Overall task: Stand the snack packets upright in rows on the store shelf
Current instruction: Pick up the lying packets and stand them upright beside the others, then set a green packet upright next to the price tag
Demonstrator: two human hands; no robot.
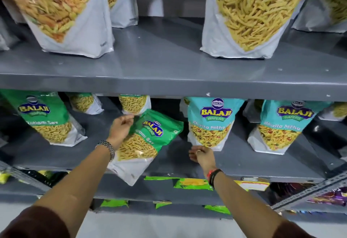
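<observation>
Leaning tilted over the front edge of the middle shelf [244, 164], the green packet [144, 143] has its top corner pinched in the left hand [121, 127]. Right of the green packet, the right hand [201, 155] rests loosely curled, empty, at the base of an upright teal packet [210, 123].

My left hand [121, 127] covers the top corner of the tilted green packet [144, 143], hiding part of its name. The upper shelf's front lip [169, 87] cuts off the tops of the packets behind [134, 104]. Two large packets [251, 12] above run past the frame's top edge. Labels on the lower-shelf packets [191, 183] are too small for me to read.
</observation>
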